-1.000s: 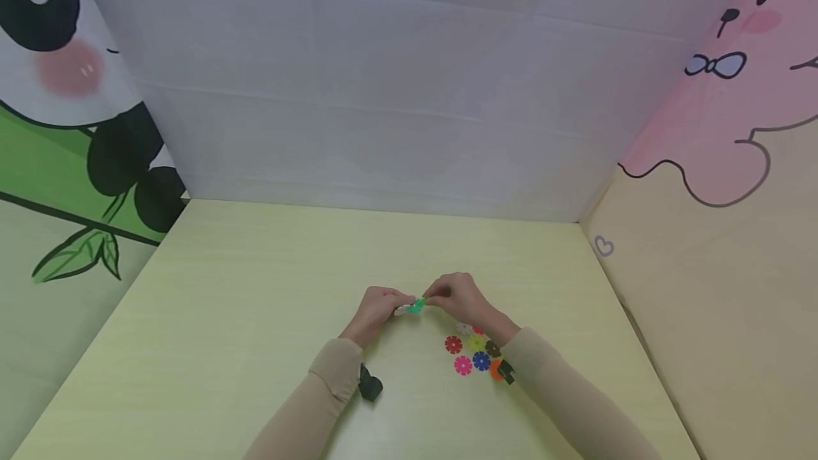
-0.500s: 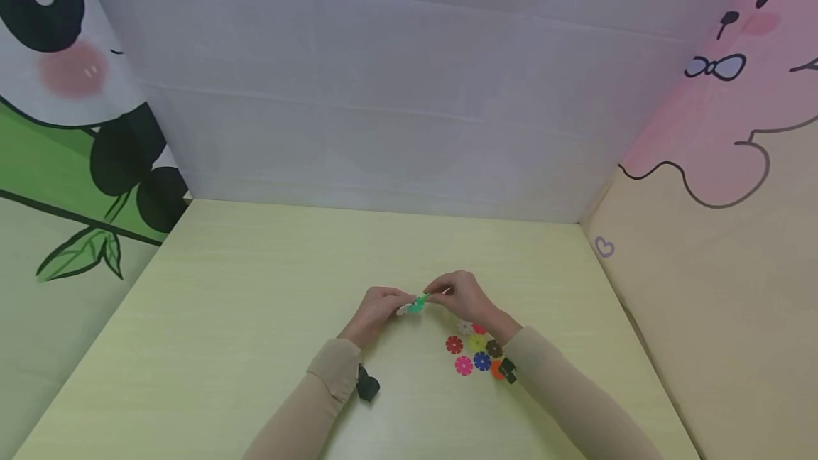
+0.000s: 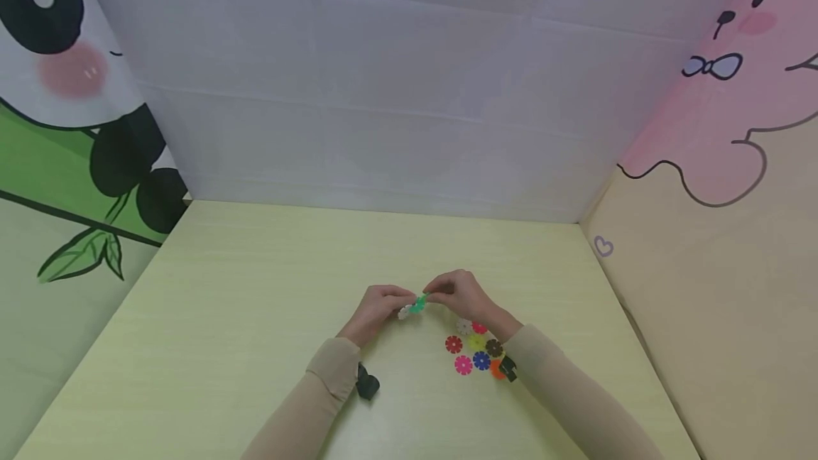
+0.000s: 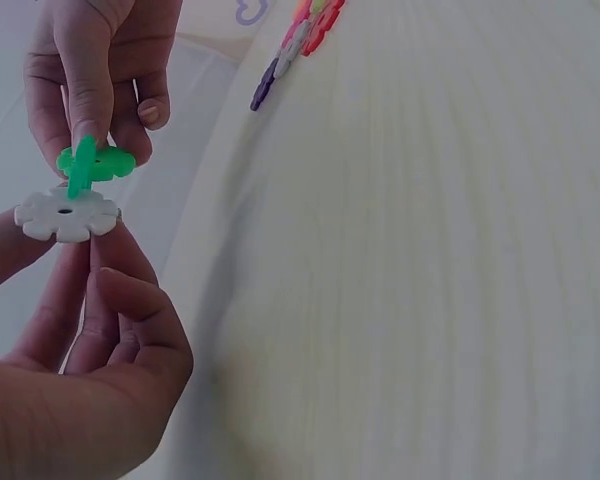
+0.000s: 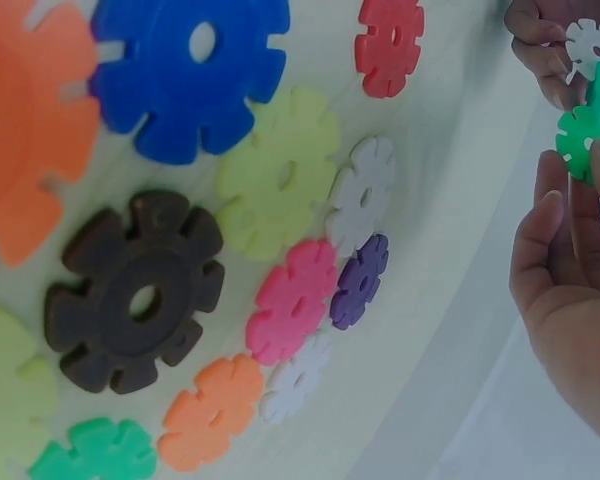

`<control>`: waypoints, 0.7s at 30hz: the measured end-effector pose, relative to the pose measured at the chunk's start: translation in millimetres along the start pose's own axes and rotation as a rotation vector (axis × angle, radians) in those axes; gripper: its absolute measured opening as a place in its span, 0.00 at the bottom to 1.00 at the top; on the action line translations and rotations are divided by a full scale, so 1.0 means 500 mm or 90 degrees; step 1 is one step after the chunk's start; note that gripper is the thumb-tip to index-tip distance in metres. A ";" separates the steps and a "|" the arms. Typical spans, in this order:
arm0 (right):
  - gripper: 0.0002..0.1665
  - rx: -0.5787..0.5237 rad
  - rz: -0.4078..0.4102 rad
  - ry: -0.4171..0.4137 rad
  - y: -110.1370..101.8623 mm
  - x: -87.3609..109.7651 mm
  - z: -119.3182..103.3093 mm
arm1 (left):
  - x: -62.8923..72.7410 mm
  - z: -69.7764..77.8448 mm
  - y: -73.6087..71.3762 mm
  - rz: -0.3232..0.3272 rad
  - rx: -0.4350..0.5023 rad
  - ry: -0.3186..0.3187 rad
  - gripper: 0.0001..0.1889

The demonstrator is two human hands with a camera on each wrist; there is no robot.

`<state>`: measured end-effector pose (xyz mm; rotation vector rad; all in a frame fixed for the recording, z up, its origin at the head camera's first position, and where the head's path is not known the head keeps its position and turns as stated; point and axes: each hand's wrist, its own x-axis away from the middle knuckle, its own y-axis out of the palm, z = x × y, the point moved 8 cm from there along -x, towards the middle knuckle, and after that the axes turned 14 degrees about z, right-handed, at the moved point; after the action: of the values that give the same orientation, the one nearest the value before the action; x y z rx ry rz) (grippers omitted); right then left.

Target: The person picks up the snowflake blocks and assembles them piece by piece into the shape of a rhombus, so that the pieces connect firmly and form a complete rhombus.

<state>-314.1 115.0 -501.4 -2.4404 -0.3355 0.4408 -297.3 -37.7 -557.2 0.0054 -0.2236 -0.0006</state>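
My left hand [image 3: 380, 307] pinches a white notched snowflake disc [image 4: 67, 217] between thumb and fingers. An upright green snowflake disc [image 4: 81, 170] is slotted into the white one's edge, standing crosswise to it. Across this upright disc lies a second green snowflake disc [image 5: 583, 138], its notched rim meeting it. My right hand [image 3: 465, 297] pinches that second disc by its outer edge. The joined pieces are held up between both hands, over the table [image 3: 287, 268]. Where the two green discs meet is partly covered by the fingers in the head view.
Loose snowflake discs lie grouped below my right wrist, among them a blue one [image 3: 481, 360], a brown one [image 3: 493, 348] and a red one [image 3: 454, 345]. In the right wrist view, a purple disc [image 5: 359, 281] lies at the group's edge. A white wall sheet [image 3: 383, 91] stands behind.
The hands have barely moved. The held discs have turned slightly, and more of the white disc shows beside my left fingers. The loose discs stay where they were.
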 end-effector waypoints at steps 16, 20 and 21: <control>0.14 0.001 -0.012 0.021 0.003 -0.004 0.007 | 0.005 0.010 0.011 -0.013 -0.022 0.013 0.14; 0.13 -0.005 -0.020 0.018 0.006 -0.004 0.007 | 0.002 0.005 0.013 -0.019 -0.029 0.018 0.15; 0.12 -0.006 -0.023 0.017 0.008 -0.003 0.007 | 0.002 0.004 0.013 -0.021 -0.031 0.020 0.15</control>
<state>-316.6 113.4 -506.1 -2.4434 -0.3709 0.3908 -296.8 -31.2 -555.2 -0.0387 -0.1923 -0.0390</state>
